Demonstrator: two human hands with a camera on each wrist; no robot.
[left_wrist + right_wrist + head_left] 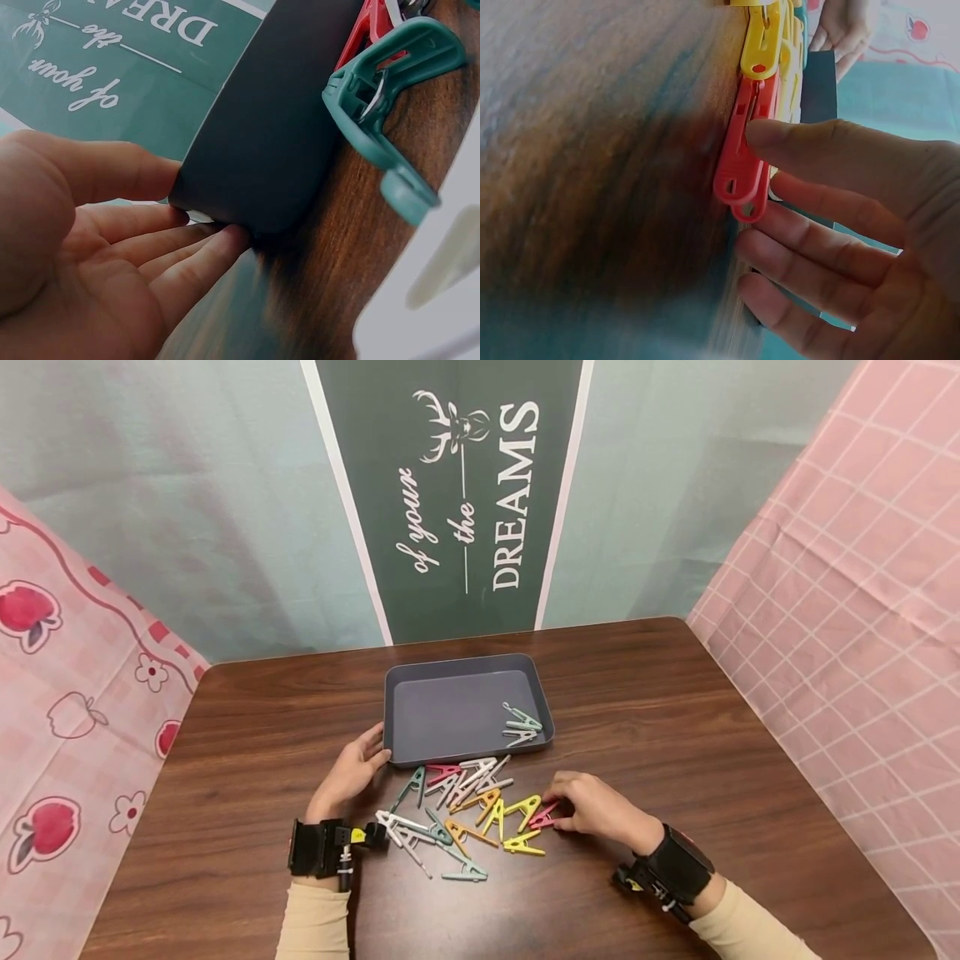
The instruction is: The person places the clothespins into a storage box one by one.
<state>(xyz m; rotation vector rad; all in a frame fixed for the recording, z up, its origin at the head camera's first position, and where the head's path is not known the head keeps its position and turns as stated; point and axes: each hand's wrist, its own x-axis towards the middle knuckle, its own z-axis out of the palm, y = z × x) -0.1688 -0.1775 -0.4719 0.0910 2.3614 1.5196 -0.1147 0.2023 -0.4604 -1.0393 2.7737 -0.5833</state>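
At the front left corner of a dark grey tray [465, 758], my left hand [360, 768] rests its fingertips against the outer wall. In the left wrist view those fingers [199, 262] are fairly straight, with the thumb near the rim. My right hand [596, 806] pinches a red clothespin [739, 165] between thumb and index finger; the other fingers spread loosely beside it. Right by this clothespin lie yellow clothespins [523, 843]. Two pale green clothespins [522, 727] sit inside the tray, at its right front.
Before the tray spreads a loose pile of clothespins: dark green [412, 785], white [405, 821], orange [468, 833], pale green [465, 870] and another red one [441, 772]. The wooden table [637, 710] reaches a printed curtain [465, 527] at the back.
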